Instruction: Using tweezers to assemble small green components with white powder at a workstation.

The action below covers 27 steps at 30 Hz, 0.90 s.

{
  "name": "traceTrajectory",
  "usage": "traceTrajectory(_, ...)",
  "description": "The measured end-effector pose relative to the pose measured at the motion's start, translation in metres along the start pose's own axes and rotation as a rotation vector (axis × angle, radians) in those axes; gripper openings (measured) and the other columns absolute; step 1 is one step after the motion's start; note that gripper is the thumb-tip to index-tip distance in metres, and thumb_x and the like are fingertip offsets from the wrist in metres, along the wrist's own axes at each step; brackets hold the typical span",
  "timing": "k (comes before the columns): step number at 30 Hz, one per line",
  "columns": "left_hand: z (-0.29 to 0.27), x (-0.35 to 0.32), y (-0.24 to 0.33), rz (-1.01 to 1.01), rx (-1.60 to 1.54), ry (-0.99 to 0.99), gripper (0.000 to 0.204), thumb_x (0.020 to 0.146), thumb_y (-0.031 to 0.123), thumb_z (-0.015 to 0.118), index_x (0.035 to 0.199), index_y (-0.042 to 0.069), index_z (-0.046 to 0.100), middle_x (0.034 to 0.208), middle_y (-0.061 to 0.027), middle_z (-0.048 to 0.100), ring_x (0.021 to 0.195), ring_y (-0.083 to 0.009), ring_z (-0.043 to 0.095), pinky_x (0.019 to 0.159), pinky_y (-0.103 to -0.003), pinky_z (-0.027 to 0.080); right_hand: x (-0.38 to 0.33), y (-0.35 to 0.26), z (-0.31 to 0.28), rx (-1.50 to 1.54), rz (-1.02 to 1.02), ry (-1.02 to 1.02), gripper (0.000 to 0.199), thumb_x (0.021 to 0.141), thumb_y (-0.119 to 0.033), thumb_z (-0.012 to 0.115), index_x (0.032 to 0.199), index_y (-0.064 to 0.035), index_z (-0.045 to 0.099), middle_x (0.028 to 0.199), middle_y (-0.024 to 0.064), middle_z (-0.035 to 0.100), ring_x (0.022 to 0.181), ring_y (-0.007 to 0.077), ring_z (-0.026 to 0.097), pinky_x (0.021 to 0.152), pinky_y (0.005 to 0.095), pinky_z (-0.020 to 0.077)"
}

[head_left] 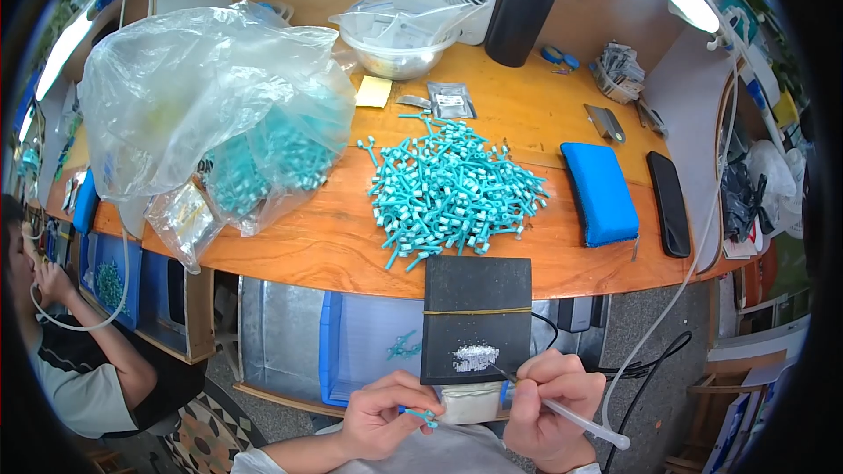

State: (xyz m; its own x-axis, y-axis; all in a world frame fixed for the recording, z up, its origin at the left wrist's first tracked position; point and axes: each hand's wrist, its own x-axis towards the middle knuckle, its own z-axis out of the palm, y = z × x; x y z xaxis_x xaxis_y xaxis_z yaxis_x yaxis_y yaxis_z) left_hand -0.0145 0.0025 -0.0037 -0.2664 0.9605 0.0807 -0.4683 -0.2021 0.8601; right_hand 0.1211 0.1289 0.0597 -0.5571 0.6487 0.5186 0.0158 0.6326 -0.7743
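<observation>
A small teal stick-like piece with a pale end is pinched between the thumb and fingertips of the left hand, below and left of the black rectangular pad; so little of it shows past the fingertips that a loose pinch could let it twist or slip down toward the lap. The right hand has its fingers closed around a slim pen-like tool with a whitish translucent tube; its thin dark tip points at the edge of the loose heap of glittering clear-white bits (whether it touches them, I cannot tell); a jerk there could scatter them, since no raised rim shows around the heap, and it lies near the pad's near edge.

The pad, with a yellowish elastic band across it, reaches out past the table edge; a knock from either wrist might tip it, and bits could fall toward the blue plastic tray or the floor. Just beyond lies the loose pile of teal sticks with white ends; pushing the pad inward could send some rolling; the thin white hose at the right might tug the tool if it caught.
</observation>
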Motion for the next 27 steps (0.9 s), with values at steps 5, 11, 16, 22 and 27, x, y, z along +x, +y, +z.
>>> traceTrajectory(5, 0.001, 0.002, 0.0, 0.01, 0.011, -0.008, 0.019, 0.081, -0.01, 0.05, 0.096, -0.006, 0.061, 0.097, -0.0145, 0.053, 0.078, -0.016, 0.057, 0.065, -0.025, 0.052, -0.011, -0.01, 0.003, 0.326, -0.013, -0.022, 0.018, 0.072, 0.01, 0.054, 0.08, -0.0009, 0.043, 0.075, 0.0137, 0.051, 0.058, 0.0227, 0.052, 0.051, 0.0324, 0.0419)
traceTrajectory(11, 0.001, 0.001, -0.002, 0.017, 0.029, 0.005, 0.02, 0.08, -0.011, 0.052, 0.096, -0.005, 0.061, 0.097, -0.0141, 0.054, 0.077, -0.0157, 0.058, 0.065, -0.025, 0.052, -0.019, -0.006, 0.018, 0.401, -0.232, -0.121, 0.019, 0.069, 0.012, 0.056, 0.077, -0.0006, 0.043, 0.075, 0.0139, 0.05, 0.055, 0.0243, 0.052, 0.046, 0.0329, 0.0417)
traceTrajectory(16, 0.002, 0.001, -0.001, 0.019, 0.025, 0.007, 0.02, 0.08, -0.011, 0.052, 0.096, -0.005, 0.061, 0.097, -0.0141, 0.054, 0.079, -0.0158, 0.057, 0.064, -0.025, 0.052, -0.013, -0.008, 0.02, 0.371, -0.275, -0.108, 0.016, 0.069, 0.012, 0.055, 0.071, 0.0003, 0.044, 0.074, 0.0143, 0.051, 0.052, 0.0248, 0.052, 0.043, 0.0321, 0.041)
traceTrajectory(22, 0.002, 0.001, 0.0, 0.019, 0.038, 0.006, 0.02, 0.08, -0.011, 0.052, 0.096, -0.005, 0.061, 0.097, -0.0141, 0.054, 0.08, -0.0161, 0.057, 0.064, -0.025, 0.053, -0.013, -0.009, 0.02, 0.34, -0.306, -0.116, 0.016, 0.068, 0.011, 0.056, 0.067, 0.0008, 0.044, 0.073, 0.0146, 0.051, 0.051, 0.0248, 0.052, 0.042, 0.032, 0.0413)
traceTrajectory(27, 0.002, 0.002, 0.0, 0.027, 0.052, 0.008, 0.019, 0.08, -0.01, 0.052, 0.096, -0.005, 0.061, 0.097, -0.0141, 0.054, 0.082, -0.0161, 0.057, 0.064, -0.025, 0.053, -0.012, -0.008, 0.019, 0.314, -0.324, -0.143, 0.016, 0.068, 0.012, 0.057, 0.069, 0.001, 0.045, 0.073, 0.0143, 0.05, 0.051, 0.025, 0.052, 0.042, 0.0323, 0.041)
